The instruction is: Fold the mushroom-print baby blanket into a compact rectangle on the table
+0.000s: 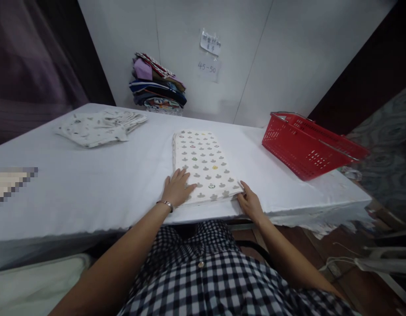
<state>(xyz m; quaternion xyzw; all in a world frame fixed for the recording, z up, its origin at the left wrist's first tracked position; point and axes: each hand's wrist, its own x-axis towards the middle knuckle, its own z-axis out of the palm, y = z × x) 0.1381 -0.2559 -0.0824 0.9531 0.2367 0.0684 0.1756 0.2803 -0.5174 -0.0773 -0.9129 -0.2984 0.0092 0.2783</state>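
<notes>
A folded white cloth printed with small grey, green, red and yellow motifs lies flat before me near the table's front edge. Over its lower left edge rests my left hand, fingers spread and partly on the fabric; a bracelet circles that wrist. At the lower right corner of the cloth, my right hand pinches the edge between thumb and fingers. Part of the right fingers is hidden under the fabric.
White cloth covers the table. A crumpled printed garment lies at the back left, and a stack of folded fabrics stands against the wall. To the right sits a red plastic basket. Paper signs hang on the wall.
</notes>
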